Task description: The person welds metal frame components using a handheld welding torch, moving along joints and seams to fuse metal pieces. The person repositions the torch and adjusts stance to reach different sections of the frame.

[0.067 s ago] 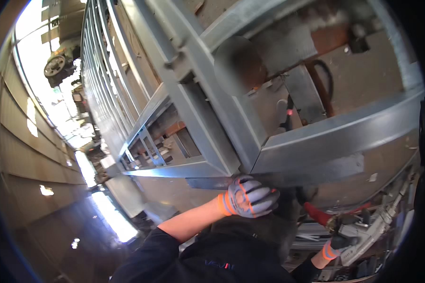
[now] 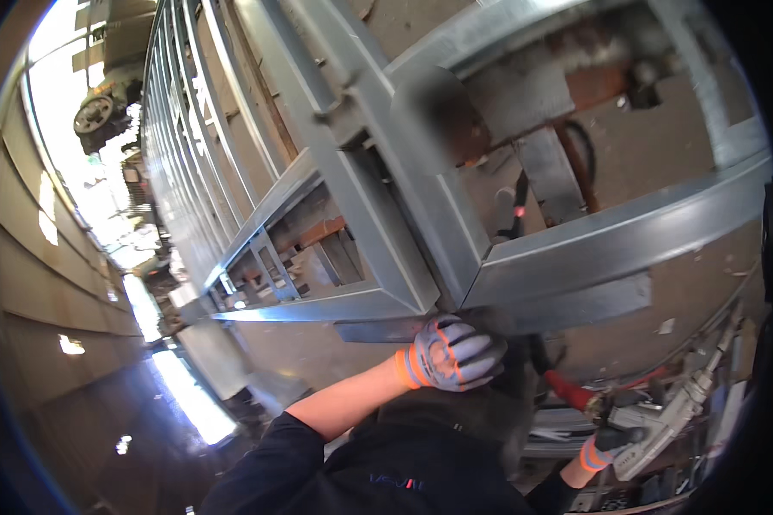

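My left hand point(image 2: 457, 354), in a grey glove with an orange cuff, is closed at the near corner of a welded grey metal frame point(image 2: 610, 223). A dark blurred shape point(image 2: 511, 322) lies by its knuckles; whatever the fingers grip is hidden. Lower right, my right hand point(image 2: 611, 442), gloved alike and in shadow, curls against a long pale grey tool-like object point(image 2: 661, 425) whose kind I cannot make out. Just above that hand is a red handle-like piece point(image 2: 567, 388). Which of these the right fingers hold, if either, does not show.
A second frame with parallel bars point(image 2: 223, 112) reaches far left, its corner beside the first. Through the openings show rusty brown metal point(image 2: 597, 81) and a black cable point(image 2: 586, 142). Metal stock point(image 2: 567, 429) is stacked lower right. A ribbed wall point(image 2: 34, 283) stands left.
The view has shifted slightly, so the frames sit a little differently in it. My left hand keeps its place at the corner; my right hand appears slightly farther left.
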